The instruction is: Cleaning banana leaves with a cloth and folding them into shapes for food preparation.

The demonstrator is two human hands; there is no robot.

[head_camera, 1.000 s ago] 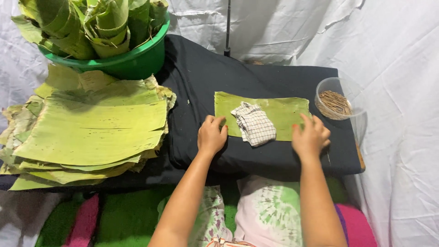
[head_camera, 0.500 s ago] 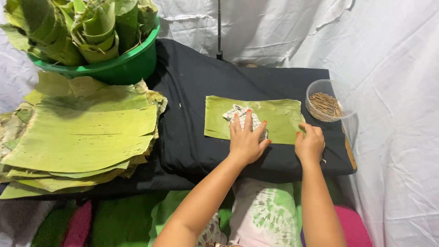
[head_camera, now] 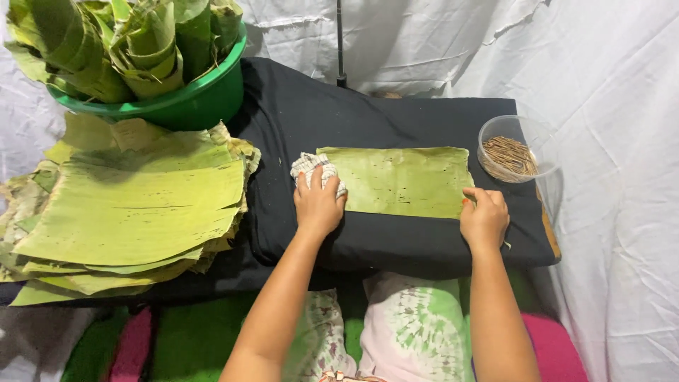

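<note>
A rectangular green banana leaf piece point(head_camera: 403, 180) lies flat on a black cushion point(head_camera: 396, 113). My left hand point(head_camera: 317, 205) presses a small checked cloth point(head_camera: 309, 165) onto the leaf's left end. My right hand point(head_camera: 484, 218) rests on the leaf's near right corner, pinning it down with the fingers curled.
A thick stack of cut banana leaves point(head_camera: 131, 205) lies at the left. Behind it a green plastic bowl point(head_camera: 191, 99) holds rolled leaves. A clear round container of thin brown sticks point(head_camera: 511, 152) stands at the cushion's right end. White cloth surrounds everything.
My left hand took hold of the cloth at the leaf's middle and slid it to the leaf's left end. My right hand stayed on the right corner.
</note>
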